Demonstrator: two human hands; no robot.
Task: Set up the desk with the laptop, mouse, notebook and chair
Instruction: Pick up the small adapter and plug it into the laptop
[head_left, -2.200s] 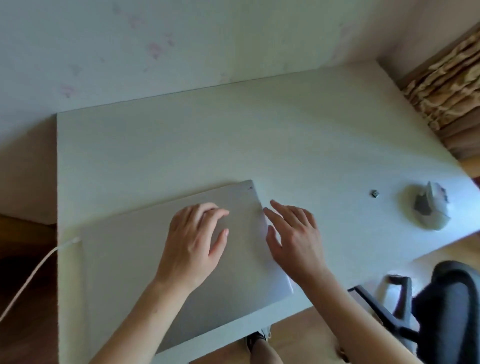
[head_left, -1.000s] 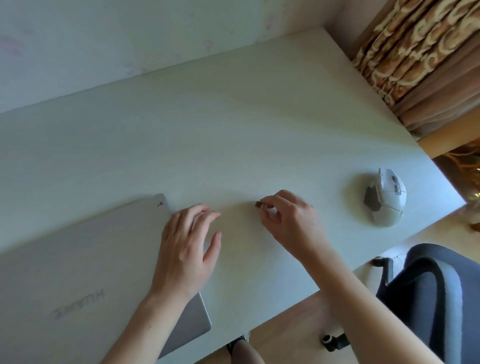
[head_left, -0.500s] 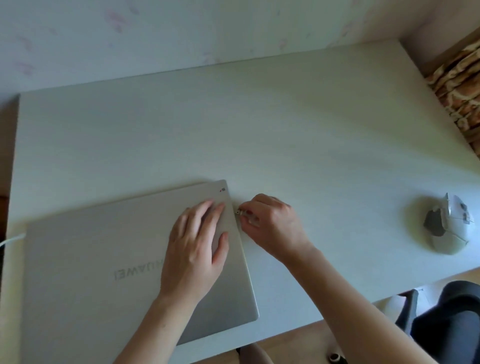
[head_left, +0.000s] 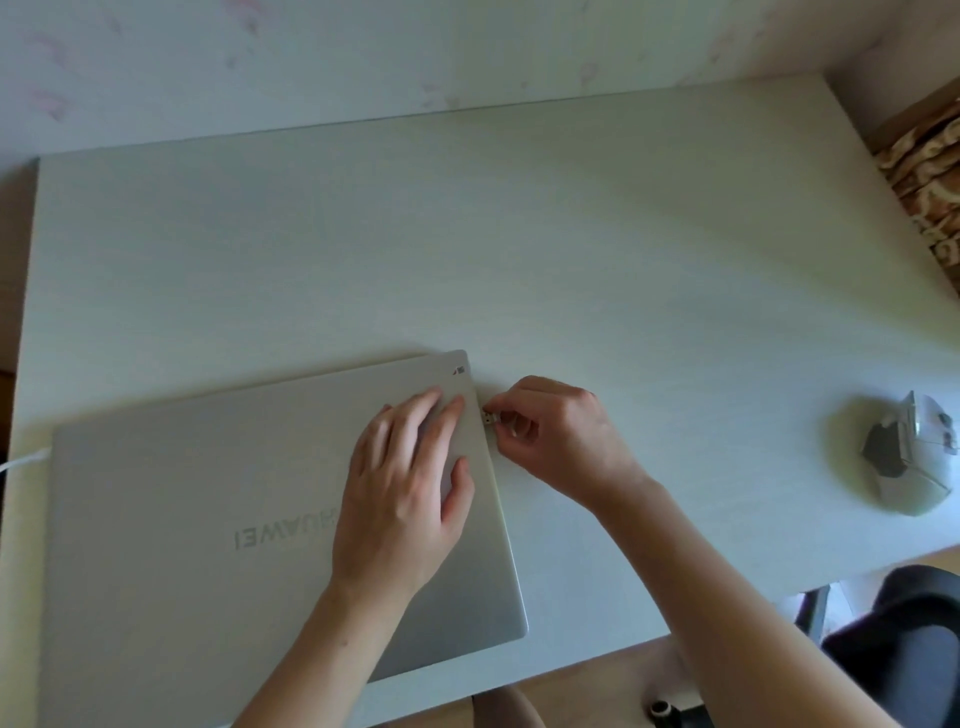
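Pale wall and a white table (head_left: 571, 249) fill the frame, seen from above. At lower centre, the right hand (head_left: 558, 436) has its grip closed tight, thumb and forefinger pinching a small USB dongle (head_left: 490, 417) held at the right edge of the closed silver laptop (head_left: 208, 493). The left hand (head_left: 410, 483) lies flat on the lid, fingers straight and together, holding nothing. The laptop sits at lower left, its near edge close to the table's front edge, a white cable (head_left: 23, 460) leaving its left side. Wide bare tabletop stretches behind and to the right. A white mouse (head_left: 914, 457) rests at far right, well apart from the laptop. A dark chair (head_left: 904, 644) shows at lower right, below the table edge.
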